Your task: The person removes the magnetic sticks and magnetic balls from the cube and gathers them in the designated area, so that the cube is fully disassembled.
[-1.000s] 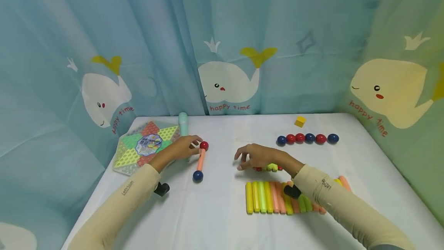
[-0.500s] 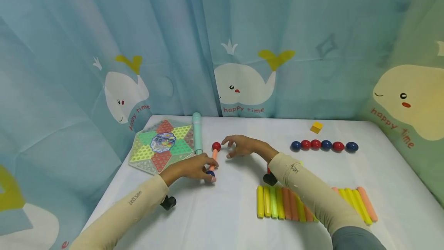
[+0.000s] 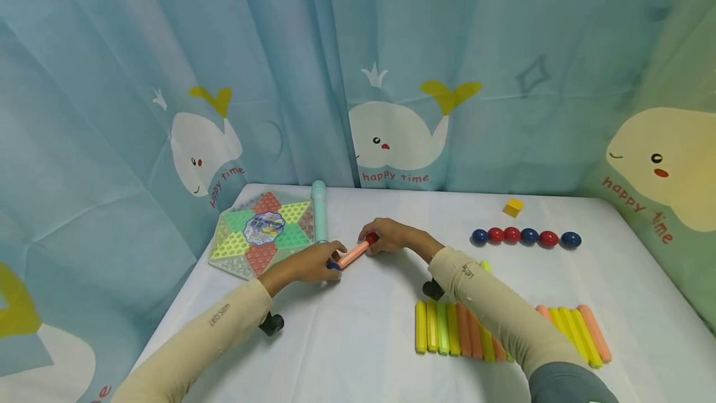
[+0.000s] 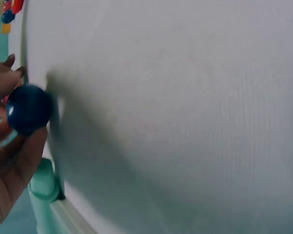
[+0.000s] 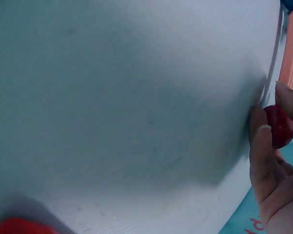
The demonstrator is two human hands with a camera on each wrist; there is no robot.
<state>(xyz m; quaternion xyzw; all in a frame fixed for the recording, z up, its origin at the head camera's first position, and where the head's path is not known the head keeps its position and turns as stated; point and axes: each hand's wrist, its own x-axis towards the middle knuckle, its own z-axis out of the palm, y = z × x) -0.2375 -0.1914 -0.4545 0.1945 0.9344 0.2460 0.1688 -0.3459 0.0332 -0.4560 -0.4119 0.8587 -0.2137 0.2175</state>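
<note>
In the head view a salmon-pink ribbed stick (image 3: 355, 255) lies slanted between the two hands, a ball at each end. My left hand (image 3: 309, 263) holds the dark blue ball (image 4: 29, 109) at the near left end between thumb and fingers. At the far right end, my right hand (image 3: 388, 235) pinches the red ball (image 5: 280, 127), which the fingers partly cover. The right wrist view also catches part of the pink stick (image 5: 292, 51) beyond the thumb.
A hexagonal star-patterned game board (image 3: 222, 252) and a mint-green tube (image 3: 319, 210) lie at left. Back right are a row of red and blue balls (image 3: 529, 236) and a yellow block (image 3: 513, 207). Coloured sticks (image 3: 438, 328) lie in front, partly behind the right sleeve.
My left hand has gone from beside the red ball to the blue one. My right hand has come left onto the red ball. The stick has turned from nearly upright in view to slanted.
</note>
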